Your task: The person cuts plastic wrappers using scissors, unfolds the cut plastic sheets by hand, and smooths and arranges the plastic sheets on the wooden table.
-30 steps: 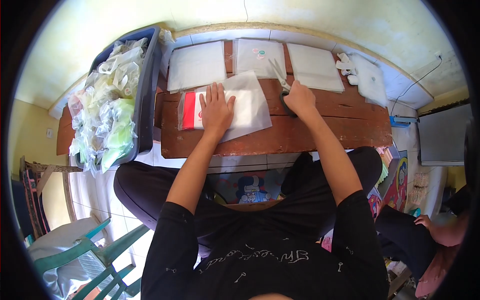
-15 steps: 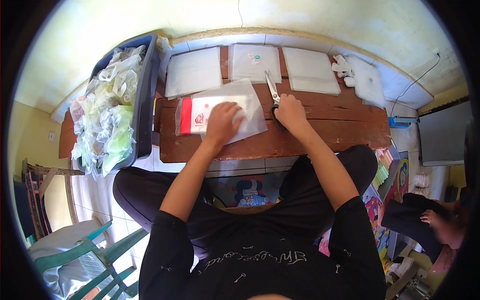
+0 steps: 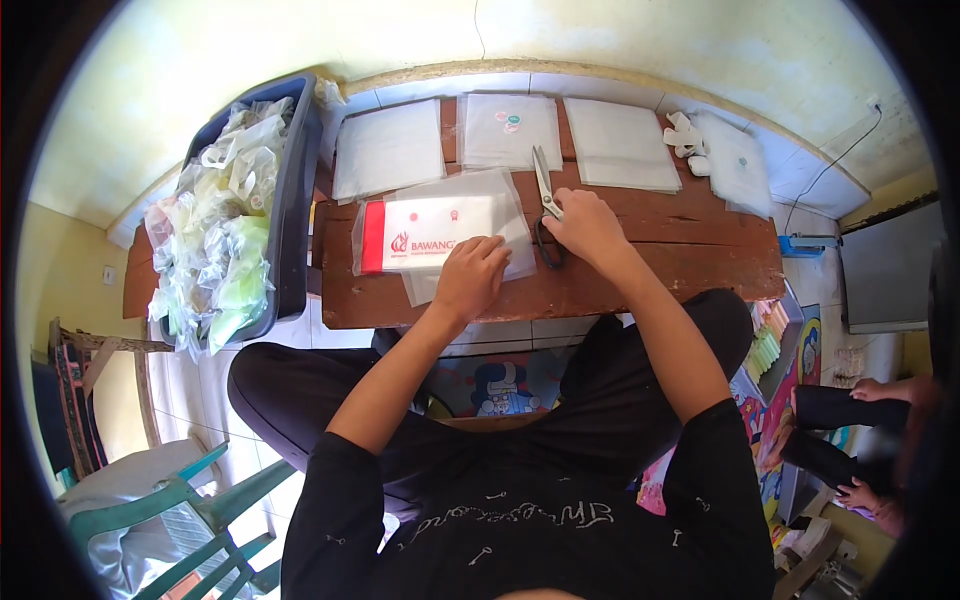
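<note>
A plastic packet with a red end and red "BAWANG" print (image 3: pixel 425 225) lies on the brown wooden table. A clear plastic bag (image 3: pixel 512 205) spreads around its right part. My left hand (image 3: pixel 474 280) is at the packet's lower right, its fingers bent together at the clear plastic; the thumb is hidden. Just right of the bag, my right hand (image 3: pixel 585 225) closes around a handle of the scissors (image 3: pixel 544 175). The blades point away from me, slightly apart. One dark handle loop shows left of the hand.
Stacks of clear plastic bags (image 3: pixel 388 150) line the table's (image 3: pixel 660 270) far side. A dark bin (image 3: pixel 294 200) overflowing with plastic bags stands left. A green chair (image 3: pixel 185 495) is at lower left. Another person's leg (image 3: pixel 835 410) and hands show at far right.
My left hand has slid right and down across the packet, uncovering more of its print. My right hand and the scissors have shifted only slightly. The person at right has moved.
</note>
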